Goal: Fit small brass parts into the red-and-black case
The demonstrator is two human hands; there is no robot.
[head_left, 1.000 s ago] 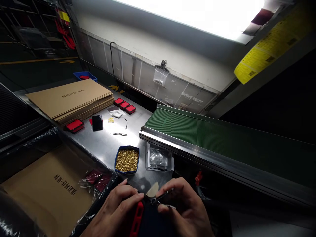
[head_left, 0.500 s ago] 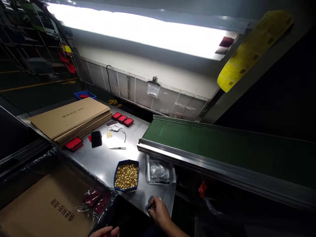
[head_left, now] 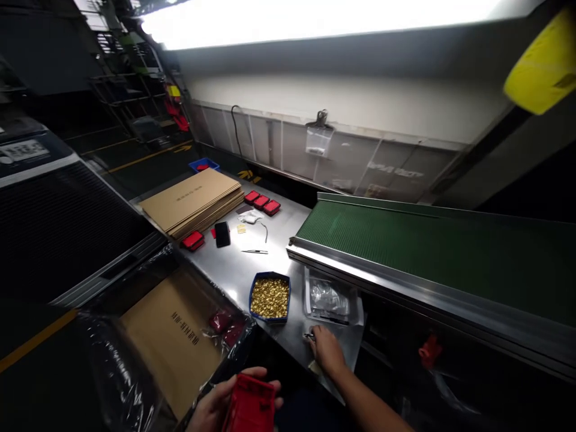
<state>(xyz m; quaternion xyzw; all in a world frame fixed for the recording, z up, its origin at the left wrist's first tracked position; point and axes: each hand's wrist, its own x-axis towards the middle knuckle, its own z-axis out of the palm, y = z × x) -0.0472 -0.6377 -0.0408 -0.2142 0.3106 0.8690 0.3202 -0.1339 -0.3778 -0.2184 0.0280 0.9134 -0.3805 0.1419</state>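
Observation:
My left hand [head_left: 216, 402] is at the bottom of the view, its fingers wrapped round a red plastic housing [head_left: 252, 403] with the hollow inside facing up. At the table's front edge, my right hand [head_left: 327, 348] is closed on a small dark, partly shiny thing [head_left: 309, 336], too small to name. Just beyond and to the left of it sits a blue tray [head_left: 253, 312] full of small brass-coloured parts [head_left: 270, 297]. A shallow container with clear plastic bags [head_left: 330, 298] lies beyond the right hand.
A green conveyor belt [head_left: 382, 237] runs off to the right. Tweezers [head_left: 255, 251], a black phone [head_left: 222, 234], red pieces [head_left: 261, 202] and a cardboard stack [head_left: 193, 198] lie on the metal table [head_left: 216, 264]. At left stands a plastic-lined box [head_left: 180, 342].
The view has swung, so the table sits further right and higher. My left hand has risen into view with the red housing. My right hand remains near the table's front edge.

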